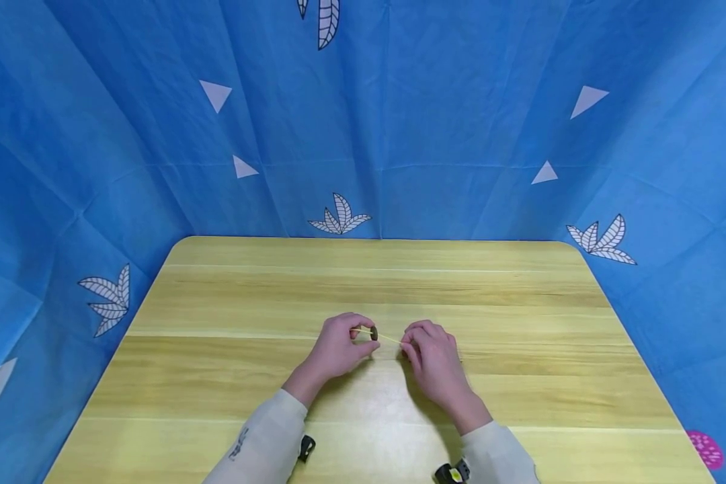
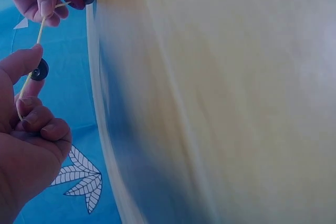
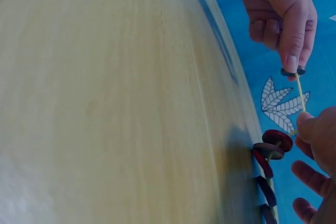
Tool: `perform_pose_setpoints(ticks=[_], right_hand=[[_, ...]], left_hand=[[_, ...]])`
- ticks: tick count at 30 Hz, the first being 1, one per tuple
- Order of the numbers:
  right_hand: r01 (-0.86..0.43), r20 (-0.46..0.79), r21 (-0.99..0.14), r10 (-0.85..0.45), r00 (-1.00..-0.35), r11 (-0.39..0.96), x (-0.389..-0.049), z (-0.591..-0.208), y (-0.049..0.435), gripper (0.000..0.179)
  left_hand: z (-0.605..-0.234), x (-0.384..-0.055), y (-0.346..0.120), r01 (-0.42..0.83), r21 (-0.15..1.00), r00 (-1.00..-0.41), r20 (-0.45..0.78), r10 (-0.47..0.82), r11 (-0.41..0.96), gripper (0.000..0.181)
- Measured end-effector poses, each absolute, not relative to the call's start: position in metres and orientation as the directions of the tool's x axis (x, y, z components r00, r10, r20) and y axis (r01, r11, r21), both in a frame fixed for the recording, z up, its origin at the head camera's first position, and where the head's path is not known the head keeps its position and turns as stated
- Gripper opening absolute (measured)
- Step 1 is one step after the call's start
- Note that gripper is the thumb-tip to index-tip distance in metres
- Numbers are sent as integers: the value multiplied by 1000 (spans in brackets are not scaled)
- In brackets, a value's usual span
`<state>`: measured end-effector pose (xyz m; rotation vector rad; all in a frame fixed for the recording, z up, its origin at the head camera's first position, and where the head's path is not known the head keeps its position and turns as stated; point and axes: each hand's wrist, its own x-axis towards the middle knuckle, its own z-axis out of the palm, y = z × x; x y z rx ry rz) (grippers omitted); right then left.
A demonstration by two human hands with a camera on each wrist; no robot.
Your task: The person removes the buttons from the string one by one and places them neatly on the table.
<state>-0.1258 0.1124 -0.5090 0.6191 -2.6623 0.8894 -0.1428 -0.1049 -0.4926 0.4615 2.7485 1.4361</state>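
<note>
My left hand (image 1: 337, 347) pinches a dark, flat round bead (image 1: 373, 333) between thumb and fingertip. A thin yellow string (image 1: 390, 337) runs through this bead, and in the left wrist view its tail goes into the curled fingers of the left hand (image 2: 37, 124). A short way to the right, my right hand (image 1: 435, 359) pinches the same string. Past the right hand's fingertips, several flat beads hang on the string in the right wrist view, among them a red bead (image 3: 277, 139) and a greyish one (image 3: 268, 151). In the head view the right hand hides these.
Both hands are above a light wooden table (image 1: 363, 282) with rounded far corners. Blue cloth (image 1: 429, 121) with leaf and triangle prints surrounds it at the back and sides. Black straps with small devices (image 1: 452, 473) sit at the wrists.
</note>
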Motion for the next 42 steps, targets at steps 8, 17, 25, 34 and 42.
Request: perform_pose_setpoints(ticks=[8,17,25,34,42], right_hand=[[-465,366,-511,-306,-879,723,-127,-510,114,11],[-459,359,-517,-304,-883,723,-127,-510,115,10],[-466,371,-514,-303,-878,720,-126,-511,114,11],[-473,379,-519,-304,-874,712,-126,-514,114,9],[-466,368,-527,-303,-879,711,-126,-512,114,10]], left_hand=[[-490,-143,-111,234,805,-964,121,235,545,28],[-492,-144,-121,216,807,-971,120,206,549,27],[-493,-143,-132,195,811,-977,112,181,552,28],[-491,-141,-143,180,812,-981,108,161,555,26],[-491,-140,-151,170,798,-984,104,145,579,23]])
